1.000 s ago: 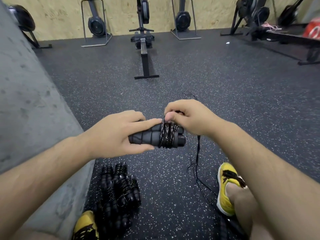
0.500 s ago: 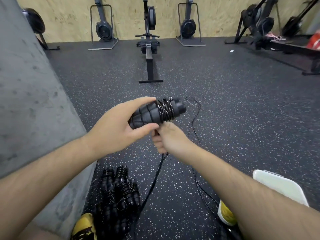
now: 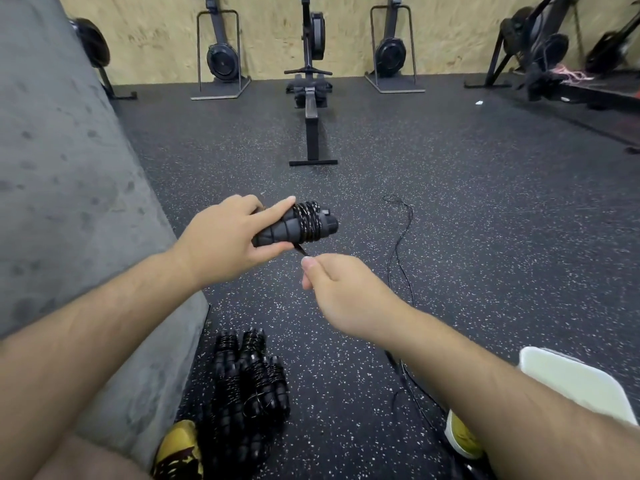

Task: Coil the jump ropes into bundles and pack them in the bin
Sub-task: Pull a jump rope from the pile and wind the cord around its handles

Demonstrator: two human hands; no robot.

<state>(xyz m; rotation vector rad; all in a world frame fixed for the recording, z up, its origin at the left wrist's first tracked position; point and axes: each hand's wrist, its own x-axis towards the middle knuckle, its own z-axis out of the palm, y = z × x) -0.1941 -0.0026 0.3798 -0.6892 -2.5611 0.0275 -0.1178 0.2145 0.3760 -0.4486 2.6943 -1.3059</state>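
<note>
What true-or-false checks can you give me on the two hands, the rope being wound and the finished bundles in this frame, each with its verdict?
1. The left hand holds the handles, which have cord wound round them. True.
2. The right hand is flat and holds nothing. False: it pinches the cord just below the handles.
3. Loose cord trails on the floor to the right of the hands. True.
4. The finished bundles lie inside a bin. False: they lie in a pile on the floor, next to the grey wall.
</note>
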